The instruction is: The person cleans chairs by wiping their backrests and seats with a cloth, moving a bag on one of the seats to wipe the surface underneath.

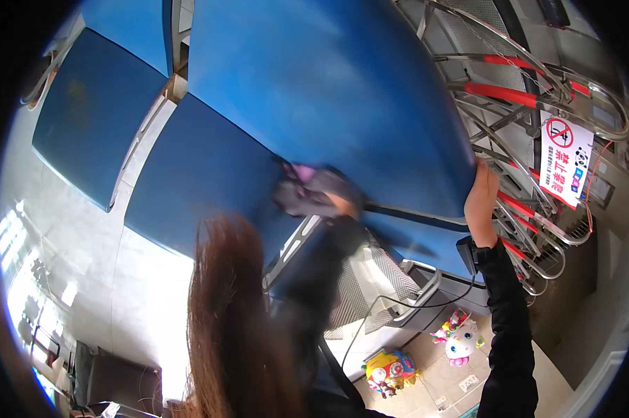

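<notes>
Blur hid how tightly the fingers of the left hand [346,205] held the grey-and-pink cloth [302,196] at the large blue panel [314,83]'s lower edge; the right hand [482,198]'s fingers gripped its lower right corner, near metal frames [502,94].

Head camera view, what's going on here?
A person's left hand holds a blurred grey-and-pink cloth at a large blue panel, possibly a seat back; whether it touches is unclear. Their right hand is at the panel's edge. A red-and-white sign hangs beyond.
</notes>
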